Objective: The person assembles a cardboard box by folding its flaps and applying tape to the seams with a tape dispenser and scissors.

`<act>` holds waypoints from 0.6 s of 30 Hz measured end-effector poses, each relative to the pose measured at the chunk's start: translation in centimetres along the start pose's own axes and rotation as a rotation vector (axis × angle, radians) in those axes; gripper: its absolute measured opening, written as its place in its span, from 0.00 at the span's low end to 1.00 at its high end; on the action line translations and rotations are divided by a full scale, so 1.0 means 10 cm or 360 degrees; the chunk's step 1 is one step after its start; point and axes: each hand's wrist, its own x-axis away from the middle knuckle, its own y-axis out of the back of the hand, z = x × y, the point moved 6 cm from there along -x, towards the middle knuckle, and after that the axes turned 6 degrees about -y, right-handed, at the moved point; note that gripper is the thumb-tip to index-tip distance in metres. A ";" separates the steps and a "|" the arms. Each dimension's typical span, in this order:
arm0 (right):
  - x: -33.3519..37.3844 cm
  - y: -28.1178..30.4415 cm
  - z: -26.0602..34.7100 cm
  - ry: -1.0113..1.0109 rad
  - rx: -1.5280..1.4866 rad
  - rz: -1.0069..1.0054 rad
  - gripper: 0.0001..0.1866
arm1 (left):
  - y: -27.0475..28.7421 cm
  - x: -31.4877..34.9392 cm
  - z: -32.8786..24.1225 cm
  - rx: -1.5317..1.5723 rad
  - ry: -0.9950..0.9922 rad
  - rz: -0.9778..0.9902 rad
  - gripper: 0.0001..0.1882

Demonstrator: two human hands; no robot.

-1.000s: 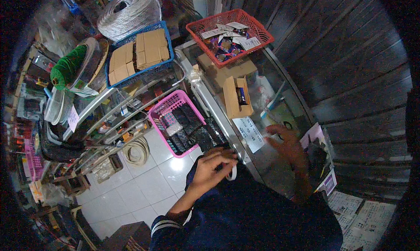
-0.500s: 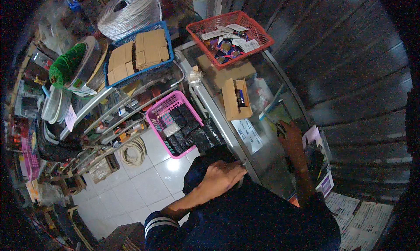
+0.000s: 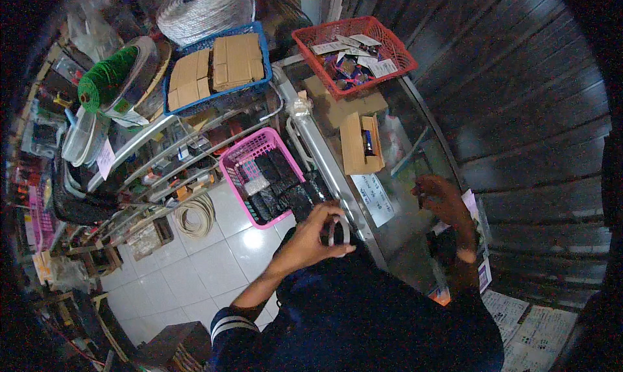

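Note:
My left hand [image 3: 310, 241] is in front of my dark clothing, its fingers and thumb closed round a pale ring that looks like a tape roll [image 3: 344, 229]. Over the glass counter [image 3: 405, 242] on the right, my right hand [image 3: 446, 202] is bent with its fingers curled together. Something small and dark seems to be at its fingertips, too dim to name. An open cardboard box [image 3: 354, 145] with a dark item inside lies on the counter, beside a white sheet with handwriting [image 3: 374, 200].
A pink basket [image 3: 227, 168] of black-wrapped packets stands left of the counter. Farther off are a red basket [image 3: 396, 44] of small packages and a blue basket [image 3: 266, 67] of cardboard pieces. Coiled hose [image 3: 195, 217] lies on the tiled floor. Corrugated metal [image 3: 538, 125] borders the right.
My left hand has lifted away from my clothing and turned, bringing the pale ring into sight. My right hand has shifted slightly, its wrist more bent. The whole view has moved a little.

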 end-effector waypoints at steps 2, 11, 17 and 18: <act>-0.05 -0.14 0.21 0.0190 0.0318 0.0020 0.33 | 0.08 -0.14 -0.05 0.0166 0.0018 0.0036 0.41; -0.15 -0.69 1.08 0.0391 0.0625 0.0579 0.39 | 0.20 -0.39 -0.40 0.0617 -0.0095 0.0230 0.43; -0.15 -0.82 1.23 0.0479 0.0695 0.0728 0.39 | 0.19 -0.37 -0.43 0.0226 -0.0453 0.0285 0.41; -0.15 -0.82 1.23 0.0471 0.0722 0.0732 0.39 | 0.18 -0.37 -0.43 0.0256 -0.0438 0.0295 0.42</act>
